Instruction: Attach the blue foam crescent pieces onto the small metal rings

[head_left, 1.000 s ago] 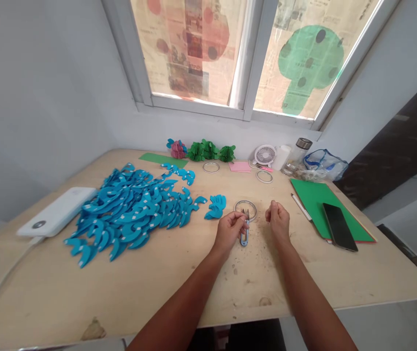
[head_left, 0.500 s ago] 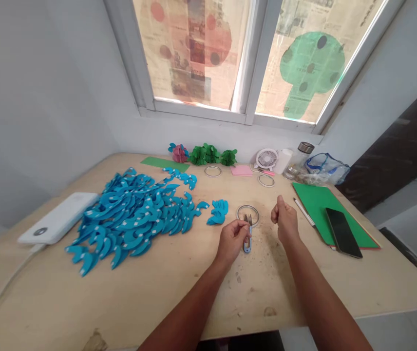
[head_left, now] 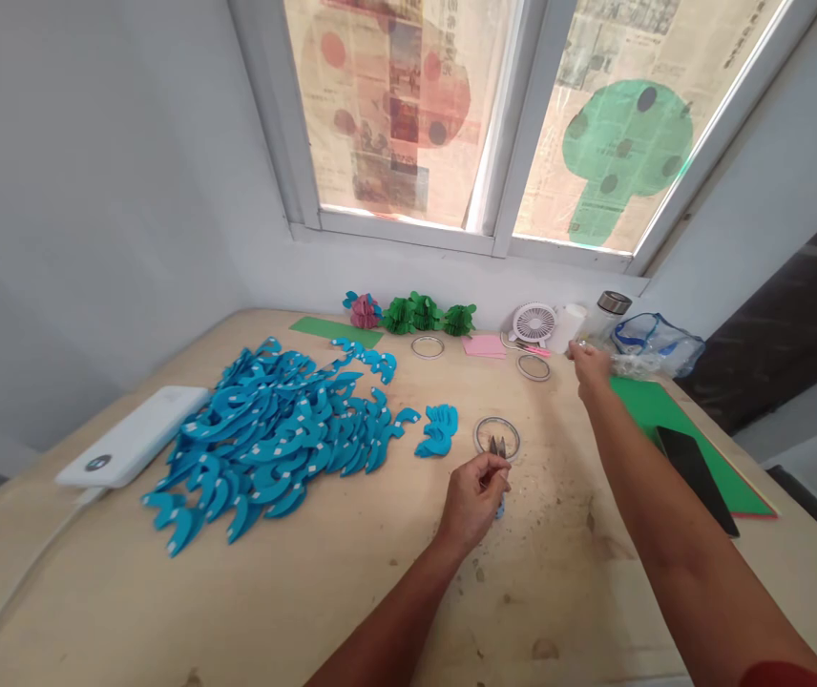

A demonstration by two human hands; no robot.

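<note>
My left hand (head_left: 476, 501) is closed in a pinch over a pair of thread snips (head_left: 498, 447). The blades point away from me, and the hand partly covers the handle. What the pinch holds is too small to make out. A silver ring (head_left: 478, 434) lies just beyond the fingers, around the blade tips in view. My right hand (head_left: 591, 367) reaches far out, fingers curled together, in front of a glass bottle (head_left: 598, 320); its contents are hidden. Left of my left hand lie a few folded blue paper pieces (head_left: 438, 429) and a large heap of blue paper pieces (head_left: 286, 420).
A white power bank (head_left: 136, 434) with a cable sits at the left. Paper flowers (head_left: 424, 313), a small fan (head_left: 534, 324) and pink paper (head_left: 484, 346) line the wall. At the right are a clear bag (head_left: 656, 343), green sheets (head_left: 641, 396) and a phone (head_left: 695, 477).
My right hand has moved forward, away from me, to the bottle and bag. My left hand stays pinched and now covers more of the snips. The view has shifted slightly.
</note>
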